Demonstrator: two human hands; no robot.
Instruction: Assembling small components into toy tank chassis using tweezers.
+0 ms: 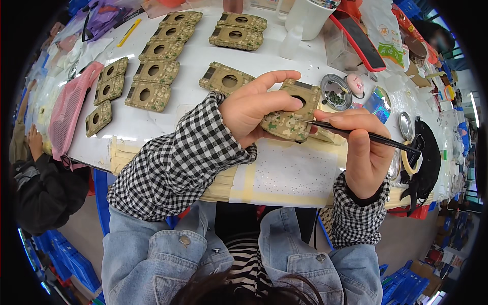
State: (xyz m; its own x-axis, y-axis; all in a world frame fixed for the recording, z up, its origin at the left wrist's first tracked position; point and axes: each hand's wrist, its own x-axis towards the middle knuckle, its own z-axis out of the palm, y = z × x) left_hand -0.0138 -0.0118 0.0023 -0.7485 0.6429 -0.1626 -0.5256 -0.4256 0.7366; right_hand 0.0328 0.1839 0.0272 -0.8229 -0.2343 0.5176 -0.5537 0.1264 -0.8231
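My left hand [256, 104] is closed round a camouflage-painted model tank hull [282, 123] with a round hole in its top, holding it tilted above the table edge. Between the thumb and fingers of my right hand [363, 145] is a pair of slim black tweezers [378, 138]. Their tip meets the hull's top surface near the hole; anything pinched there is too small to make out. Just beyond my left hand another camouflage hull [216, 76] lies on the table. A round clear dish [336, 92] with small dark green bits stands to the right of the held hull.
Several similar hulls [147, 94] lie in rows at the left and back. A pink mesh basket [76, 109] stands at the left edge. A red-edged phone [358, 43], a white mug [307, 20] and a small bottle [291, 43] are at the back right. Speckled white paper [284, 170] covers the front edge.
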